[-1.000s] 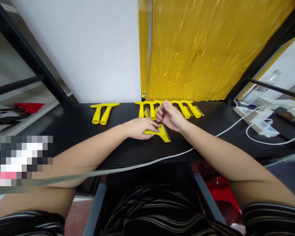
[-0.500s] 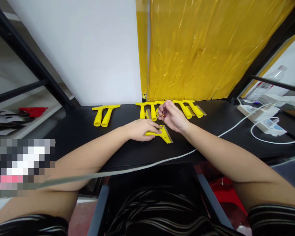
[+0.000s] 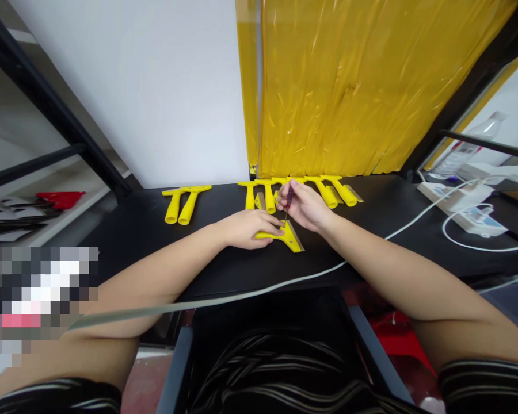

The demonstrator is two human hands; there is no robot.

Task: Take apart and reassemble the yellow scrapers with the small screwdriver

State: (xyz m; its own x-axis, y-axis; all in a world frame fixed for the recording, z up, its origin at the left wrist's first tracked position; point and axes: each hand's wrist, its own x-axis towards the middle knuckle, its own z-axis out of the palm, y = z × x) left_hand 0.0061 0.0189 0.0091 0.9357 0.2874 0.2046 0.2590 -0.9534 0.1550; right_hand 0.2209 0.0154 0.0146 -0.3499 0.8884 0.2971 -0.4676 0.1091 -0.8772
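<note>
A yellow scraper [image 3: 292, 237] with a metal blade along its right edge lies flat on the black table [image 3: 224, 267]. My left hand [image 3: 251, 227] is closed over its handle and presses it to the tabletop. My right hand [image 3: 307, 206] grips a small screwdriver [image 3: 289, 200] with a dark red handle, held upright. Its thin shaft points down at the scraper's head, near my left fingertips; the exact contact of the tip is too small to make out. Behind my hands stands a row of more yellow scrapers [image 3: 345, 194], some with blades beside them, partly hidden by my right hand.
Two yellow scraper handles [image 3: 189, 206] lie at the back left. A white cable [image 3: 280, 284] crosses the table's front edge under my right forearm. Power strips [image 3: 470, 215] and a plastic bottle [image 3: 466, 149] are on the right. A white panel [image 3: 176, 103] rises behind.
The fingers of my right hand have shifted slightly, and more of the screwdriver's handle shows. My left hand and the scraper stay in place.
</note>
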